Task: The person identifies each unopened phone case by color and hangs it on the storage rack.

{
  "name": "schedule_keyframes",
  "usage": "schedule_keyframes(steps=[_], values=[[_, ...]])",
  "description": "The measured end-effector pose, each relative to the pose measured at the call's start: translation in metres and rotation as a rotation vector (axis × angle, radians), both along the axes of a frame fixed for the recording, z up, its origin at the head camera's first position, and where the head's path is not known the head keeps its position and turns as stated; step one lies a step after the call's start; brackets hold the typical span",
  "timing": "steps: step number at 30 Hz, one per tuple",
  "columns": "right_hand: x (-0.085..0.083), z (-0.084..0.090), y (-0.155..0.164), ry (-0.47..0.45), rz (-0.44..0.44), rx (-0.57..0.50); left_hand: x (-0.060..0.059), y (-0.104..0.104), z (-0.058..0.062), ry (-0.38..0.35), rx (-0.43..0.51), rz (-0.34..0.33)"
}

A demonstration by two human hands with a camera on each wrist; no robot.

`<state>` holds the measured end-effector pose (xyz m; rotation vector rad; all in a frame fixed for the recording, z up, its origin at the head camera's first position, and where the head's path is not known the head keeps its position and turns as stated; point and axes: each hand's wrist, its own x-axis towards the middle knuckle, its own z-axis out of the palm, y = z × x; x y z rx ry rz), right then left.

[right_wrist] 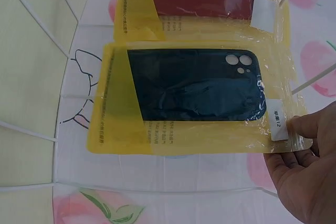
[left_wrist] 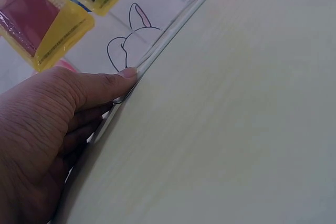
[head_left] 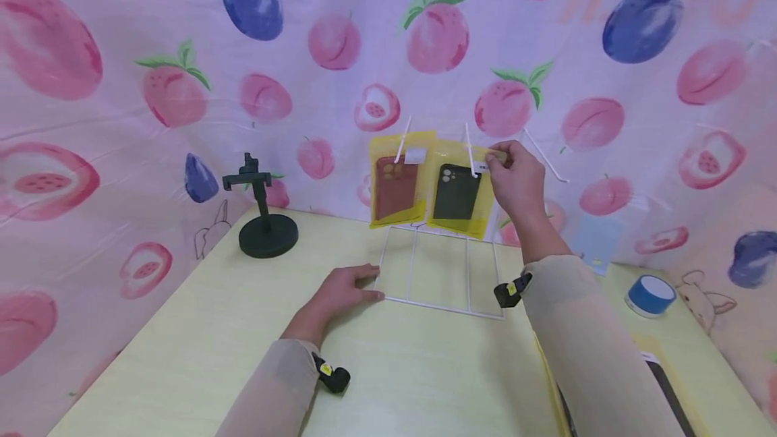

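Note:
My right hand (head_left: 519, 177) pinches the upper right corner of a yellow clear-front bag with a dark phone case (right_wrist: 197, 85) inside. This bag is at the middle prong of a white wire display rack (head_left: 443, 309), and the prong crosses its top in the head view. A second yellow bag with a dark red phone case (head_left: 396, 187) hangs on the left prong. The right prong (head_left: 546, 157) carries nothing. Low on the left, my left hand (head_left: 340, 292) grips the front left corner of the rack's base, its thumb on the wire in the left wrist view.
A black stand (head_left: 267, 235) with a round base is at the back left of the table. To the right sits a blue roll of tape (head_left: 651, 294). More bagged phone cases (head_left: 668, 383) lie near the right sleeve, partly hidden. A fruit-patterned cloth hangs behind.

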<state>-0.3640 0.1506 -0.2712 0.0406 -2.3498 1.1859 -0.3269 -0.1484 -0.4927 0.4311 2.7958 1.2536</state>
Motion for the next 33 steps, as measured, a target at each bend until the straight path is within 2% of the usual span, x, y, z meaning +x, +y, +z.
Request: schedule_keyframes(steps=[7, 13, 17, 22, 26, 30, 33], values=[[0.004, -0.007, 0.005, 0.038, -0.008, -0.058, -0.001, 0.0, 0.001, 0.014, -0.002, -0.015], [0.018, -0.009, 0.006, 0.03, 0.0, -0.11, 0.0, -0.001, 0.001, 0.008, 0.011, -0.005], [0.027, -0.007, 0.009, 0.092, 0.003, -0.141, 0.0, -0.002, -0.001, 0.015, 0.005, -0.002], [0.036, -0.004, 0.005, 0.178, 0.07, -0.162, -0.001, -0.004, -0.002, -0.001, -0.006, 0.005], [0.045, -0.001, -0.001, 0.242, 0.14, -0.195, -0.003, -0.004, -0.003, 0.015, -0.015, -0.011], [0.055, -0.002, -0.005, 0.239, 0.199, -0.196, -0.004, -0.003, -0.004, 0.017, -0.02, -0.015], [0.064, -0.005, -0.004, 0.204, 0.248, -0.195, -0.003, -0.003, -0.004, 0.003, -0.026, -0.003]])
